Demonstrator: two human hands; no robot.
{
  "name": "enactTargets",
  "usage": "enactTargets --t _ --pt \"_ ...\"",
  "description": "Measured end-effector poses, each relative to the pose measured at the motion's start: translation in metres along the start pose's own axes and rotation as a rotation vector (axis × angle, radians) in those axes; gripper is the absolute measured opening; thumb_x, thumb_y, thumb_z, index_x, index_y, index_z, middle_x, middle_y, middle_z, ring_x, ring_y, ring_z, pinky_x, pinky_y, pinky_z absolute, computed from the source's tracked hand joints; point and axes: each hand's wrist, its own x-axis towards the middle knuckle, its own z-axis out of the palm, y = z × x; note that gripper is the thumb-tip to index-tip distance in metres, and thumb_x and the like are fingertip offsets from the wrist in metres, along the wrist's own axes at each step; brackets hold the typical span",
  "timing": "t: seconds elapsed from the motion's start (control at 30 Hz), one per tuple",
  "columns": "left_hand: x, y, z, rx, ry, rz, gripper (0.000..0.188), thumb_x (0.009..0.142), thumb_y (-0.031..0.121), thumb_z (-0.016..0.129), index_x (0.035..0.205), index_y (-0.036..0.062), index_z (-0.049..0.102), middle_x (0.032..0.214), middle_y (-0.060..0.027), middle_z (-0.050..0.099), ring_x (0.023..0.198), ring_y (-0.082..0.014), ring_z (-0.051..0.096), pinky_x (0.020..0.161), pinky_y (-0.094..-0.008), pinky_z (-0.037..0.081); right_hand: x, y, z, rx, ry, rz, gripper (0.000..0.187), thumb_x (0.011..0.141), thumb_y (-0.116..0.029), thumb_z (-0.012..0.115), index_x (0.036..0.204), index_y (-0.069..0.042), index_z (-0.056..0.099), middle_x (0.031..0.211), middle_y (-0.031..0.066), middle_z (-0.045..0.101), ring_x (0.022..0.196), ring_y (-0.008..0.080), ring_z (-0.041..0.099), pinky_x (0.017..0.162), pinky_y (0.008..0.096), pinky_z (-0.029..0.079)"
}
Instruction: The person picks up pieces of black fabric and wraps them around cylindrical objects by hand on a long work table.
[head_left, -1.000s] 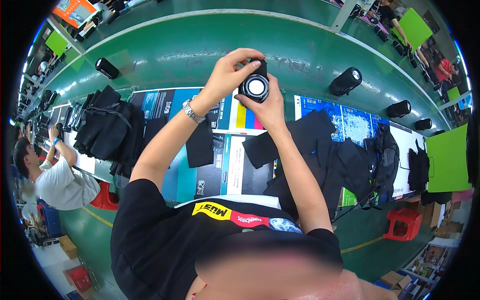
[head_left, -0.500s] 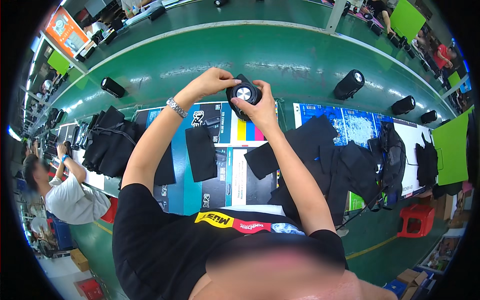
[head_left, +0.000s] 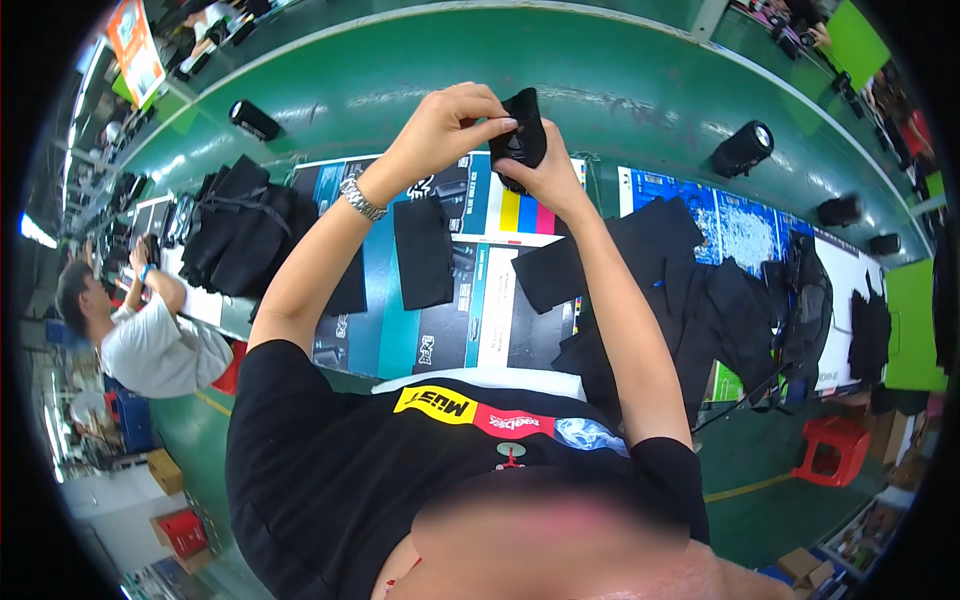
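Over the far edge of the worktable, both my hands are at a black cylindrical speaker (head_left: 516, 172) with a black cloth pouch (head_left: 522, 108) around its upper end. My left hand (head_left: 458, 122) pinches the pouch's edge between thumb and fingers. My right hand (head_left: 548, 172) grips the speaker from its right side, thumb across the front. Cloth hides most of the speaker's silver-centred end. Closer to me, a flat black cloth pouch (head_left: 424, 254) lies on the printed cardboard (head_left: 455, 335), and another flat black cloth piece (head_left: 550, 272) rests near my right forearm.
A green conveyor belt (head_left: 620, 95) runs beyond the table, with black speakers (head_left: 254, 120) (head_left: 743, 148) standing or lying on it. Black cloth heaps (head_left: 240, 235) (head_left: 740, 310) flank me. A co-worker (head_left: 150, 330) sits at left; a red stool (head_left: 832, 450) stands at right.
The speaker's round silver end showed between my hands before; black cloth now covers most of it. My left hand has shifted rightward over it, and the whole view has tilted.
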Motion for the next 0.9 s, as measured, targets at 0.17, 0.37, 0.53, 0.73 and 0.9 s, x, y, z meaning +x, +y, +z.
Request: enactTargets --t 0.17,0.37,0.53,0.73,0.9 --pt "-0.016 0.006 0.006 -0.040 0.088 0.035 0.014 0.088 0.013 0.063 0.091 0.0003 0.070 0.091 -0.0014 0.062 0.073 -0.0088 0.050 0.062 -0.0237 0.041 -0.002 0.012 -0.025 0.360 -0.173 0.014 0.077 0.087 -0.054 0.057 0.138 -0.001 0.037 0.136 0.0172 0.046 0.130 0.0278 0.042 0.108 0.0348 0.029" --pt "0.004 -0.043 0.029 -1.057 0.522 -0.440 0.054 0.101 0.046 0.033 0.119 0.0015 0.058 0.108 -0.0119 0.064 0.087 -0.0160 0.059 0.084 -0.0281 0.047 0.048 -0.030 -0.022 0.491 0.172 0.456 0.087 0.091 -0.071 0.022 0.126 0.003 0.050 0.126 0.0176 0.055 0.121 0.0248 0.050 0.105 0.0377 0.035" --pt "0.002 -0.020 0.082 -1.114 0.493 -0.475 0.075 0.097 0.060 0.023 0.105 -0.0020 0.065 0.105 -0.0086 0.066 0.095 -0.0136 0.061 0.086 -0.0257 0.046 0.056 -0.020 0.018 0.568 0.288 0.325 0.061 0.099 -0.051 0.032 0.089 0.003 0.060 0.083 0.0107 0.064 0.077 0.0154 0.060 0.072 0.0276 0.047" --pt "-0.017 -0.045 0.117 -1.067 0.589 -0.491 0.073 0.099 0.055 0.023 0.096 -0.0040 0.066 0.090 -0.0079 0.067 0.084 -0.0124 0.061 0.081 -0.0230 0.046 0.033 0.037 0.025 0.774 0.201 0.363 0.042 0.098 -0.037 0.043 0.091 0.002 0.060 0.090 0.0083 0.062 0.076 0.0128 0.059 0.070 0.0248 0.048" --pt "-0.028 -0.050 0.118 -0.903 0.710 -0.571 0.071 0.100 0.050 0.024 0.090 -0.0064 0.066 0.081 -0.0089 0.068 0.075 -0.0150 0.060 0.072 -0.0270 0.047 0.022 0.019 0.024 0.674 0.249 0.430 0.044 0.098 -0.041 0.044 0.096 0.000 0.060 0.093 0.0075 0.063 0.092 0.0154 0.059 0.085 0.0255 0.045"
